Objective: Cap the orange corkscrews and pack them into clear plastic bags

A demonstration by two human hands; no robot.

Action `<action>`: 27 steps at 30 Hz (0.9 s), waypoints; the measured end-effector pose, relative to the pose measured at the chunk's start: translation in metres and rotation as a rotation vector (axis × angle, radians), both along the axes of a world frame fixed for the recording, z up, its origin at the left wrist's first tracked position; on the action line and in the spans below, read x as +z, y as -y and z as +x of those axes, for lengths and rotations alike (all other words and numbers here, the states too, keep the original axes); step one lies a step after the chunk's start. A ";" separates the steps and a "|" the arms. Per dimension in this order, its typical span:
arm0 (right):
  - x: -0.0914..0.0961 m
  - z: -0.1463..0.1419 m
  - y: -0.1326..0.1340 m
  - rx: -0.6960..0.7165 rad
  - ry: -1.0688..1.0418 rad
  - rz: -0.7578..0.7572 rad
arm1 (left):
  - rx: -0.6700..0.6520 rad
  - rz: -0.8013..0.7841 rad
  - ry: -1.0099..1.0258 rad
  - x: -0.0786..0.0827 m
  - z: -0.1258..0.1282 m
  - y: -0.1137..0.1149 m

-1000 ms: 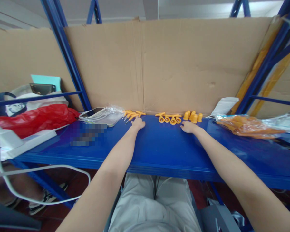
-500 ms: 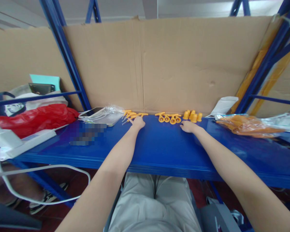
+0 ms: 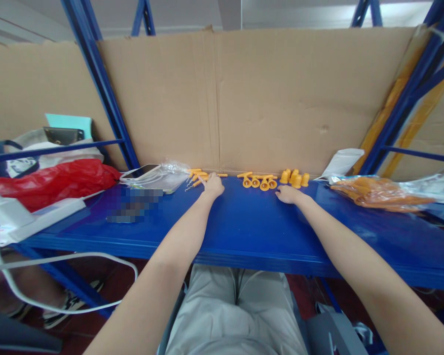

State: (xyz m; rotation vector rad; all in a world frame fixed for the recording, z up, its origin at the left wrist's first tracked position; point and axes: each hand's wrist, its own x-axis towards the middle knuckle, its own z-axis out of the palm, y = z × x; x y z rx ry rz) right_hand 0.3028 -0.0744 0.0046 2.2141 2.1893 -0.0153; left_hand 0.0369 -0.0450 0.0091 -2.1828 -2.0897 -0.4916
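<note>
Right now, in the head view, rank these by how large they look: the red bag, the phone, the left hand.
1. The red bag, clearly largest.
2. The phone and the left hand look about alike, so I leave them unranked.

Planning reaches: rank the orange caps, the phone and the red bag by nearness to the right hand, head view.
1. Orange caps, just beyond the right hand.
2. Phone, well to the left.
3. Red bag, far left.

A storeroom — blue steel racking (image 3: 96,74) backed with cardboard sheets (image 3: 281,98).
</note>
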 end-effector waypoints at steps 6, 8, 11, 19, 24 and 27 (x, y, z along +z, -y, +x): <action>-0.001 0.002 -0.002 0.005 0.000 -0.001 | -0.160 -0.011 -0.133 -0.003 0.010 0.005; -0.002 0.002 -0.003 0.005 0.009 -0.003 | -0.209 -0.006 -0.153 -0.004 0.014 0.006; -0.002 0.002 -0.004 0.012 0.015 -0.002 | -0.339 -0.002 -0.166 -0.007 0.022 0.004; -0.004 0.003 -0.005 0.018 -0.038 0.010 | -0.511 -0.055 -0.049 -0.014 0.026 -0.004; -0.003 0.002 -0.004 0.005 -0.041 0.013 | -0.212 -0.049 -0.007 -0.009 0.011 -0.003; -0.003 0.003 -0.004 0.003 -0.025 0.003 | -0.023 -0.067 0.019 -0.006 0.001 -0.004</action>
